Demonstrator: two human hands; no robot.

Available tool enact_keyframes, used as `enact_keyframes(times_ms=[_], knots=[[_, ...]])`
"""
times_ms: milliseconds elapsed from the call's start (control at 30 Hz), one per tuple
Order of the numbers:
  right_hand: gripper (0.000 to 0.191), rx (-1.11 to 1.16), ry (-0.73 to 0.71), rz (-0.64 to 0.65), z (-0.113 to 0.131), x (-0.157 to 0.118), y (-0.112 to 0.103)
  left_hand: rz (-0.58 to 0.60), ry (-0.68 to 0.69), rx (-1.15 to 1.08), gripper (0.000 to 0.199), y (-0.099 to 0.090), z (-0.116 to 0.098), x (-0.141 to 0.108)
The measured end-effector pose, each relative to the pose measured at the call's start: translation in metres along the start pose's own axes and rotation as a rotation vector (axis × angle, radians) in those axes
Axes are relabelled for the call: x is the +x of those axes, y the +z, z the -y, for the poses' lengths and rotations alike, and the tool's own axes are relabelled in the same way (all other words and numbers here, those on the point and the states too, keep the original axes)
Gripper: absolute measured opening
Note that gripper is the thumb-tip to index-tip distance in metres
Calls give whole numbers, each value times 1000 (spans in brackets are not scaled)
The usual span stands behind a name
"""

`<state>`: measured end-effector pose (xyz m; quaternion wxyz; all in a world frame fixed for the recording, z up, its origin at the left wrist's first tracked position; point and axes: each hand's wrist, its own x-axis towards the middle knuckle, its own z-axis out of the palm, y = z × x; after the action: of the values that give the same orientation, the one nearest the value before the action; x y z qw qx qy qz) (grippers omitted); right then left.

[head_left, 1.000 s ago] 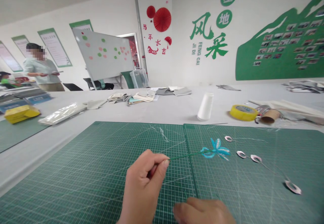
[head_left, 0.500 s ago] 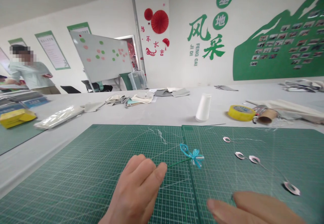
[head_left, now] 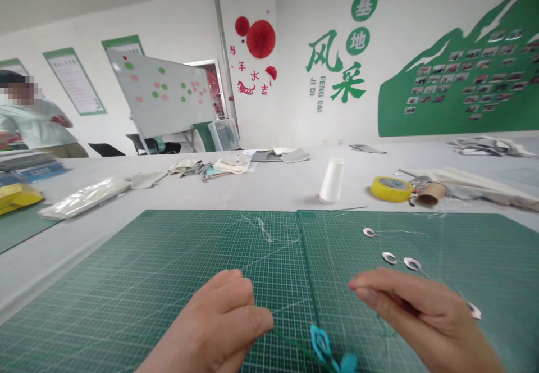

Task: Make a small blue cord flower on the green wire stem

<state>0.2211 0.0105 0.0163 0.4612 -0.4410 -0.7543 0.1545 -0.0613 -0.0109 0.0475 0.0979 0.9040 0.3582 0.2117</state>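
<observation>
Lightly, the left hand (head_left: 210, 322) closes on the thin stem (head_left: 295, 346) at seven o'clock; the teal flower (head_left: 323, 346) looks fragile, so hold the stem. The right hand (head_left: 416, 311), at four o'clock, is half-closed, its hold unclear.

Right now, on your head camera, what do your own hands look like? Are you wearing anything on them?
Both are bare: the left hand and the right hand show no gloves, rings, tape or markings. No sleeves, watches or cables are in view, because the frame cuts off at the wrists.
</observation>
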Motion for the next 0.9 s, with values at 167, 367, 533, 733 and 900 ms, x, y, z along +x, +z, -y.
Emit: enact_keyframes(times_ms=[167, 367, 533, 733, 900], knots=[[17, 102, 197, 31, -3, -2, 8, -1, -27, -467, 18, 9, 2, 5], [31, 23, 265, 185, -13, -5, 35, -135, -178, -818, 18, 30, -1, 16], [32, -108, 196, 296, -9, -11, 56, -320, -391, -924, 17, 42, -5, 20], [33, -297, 46, 332, -4, -25, 74, -499, -526, -839, 17, 46, -4, 24], [24, -373, -299, 365, -2, -38, 86, -571, -549, -714, 15, 48, -7, 28]])
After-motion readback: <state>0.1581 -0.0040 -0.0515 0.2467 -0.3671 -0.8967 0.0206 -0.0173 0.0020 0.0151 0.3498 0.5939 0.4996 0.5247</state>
